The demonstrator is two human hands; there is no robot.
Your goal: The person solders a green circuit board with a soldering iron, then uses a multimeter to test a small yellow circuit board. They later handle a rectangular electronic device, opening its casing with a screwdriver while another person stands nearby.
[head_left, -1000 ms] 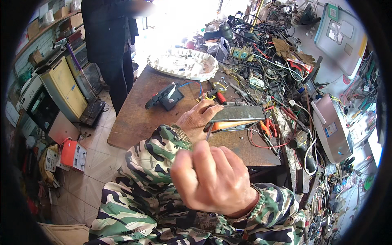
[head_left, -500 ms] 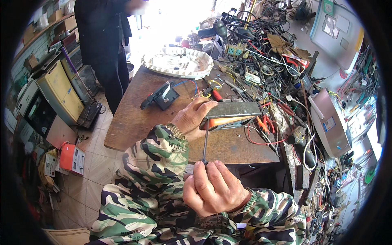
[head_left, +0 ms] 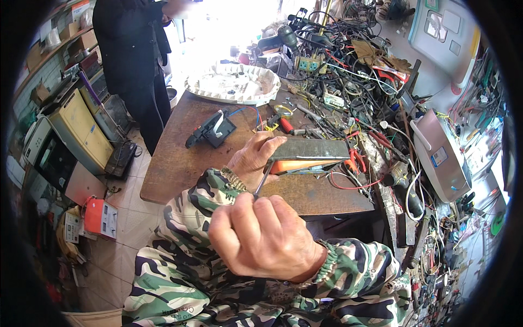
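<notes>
My left hand (head_left: 251, 157) is closed on the left end of a box-like device with a dark grey casing (head_left: 310, 149) and an orange part (head_left: 299, 165) beneath. The device is tilted above the wooden table. In front of it, my right hand (head_left: 267, 234) is wrapped round a screwdriver (head_left: 262, 182). Its handle is hidden in my fist. The thin metal shaft slants up to the device's near left corner, beside my left fingers. Whether the tip sits in a screw cannot be made out.
On the wooden table (head_left: 180, 163) lie a black part with a white ribbon cable (head_left: 212, 129), a round white plastic shell (head_left: 231, 97) and red-handled pliers (head_left: 357, 159). Tangled cables (head_left: 354, 65) heap up at the right. A person in dark clothes (head_left: 131, 54) stands behind at the left.
My right hand has moved up and left and turned, its knuckles now on top. The screwdriver shaft leans more, with less of it showing. My left hand and the device have barely moved.
</notes>
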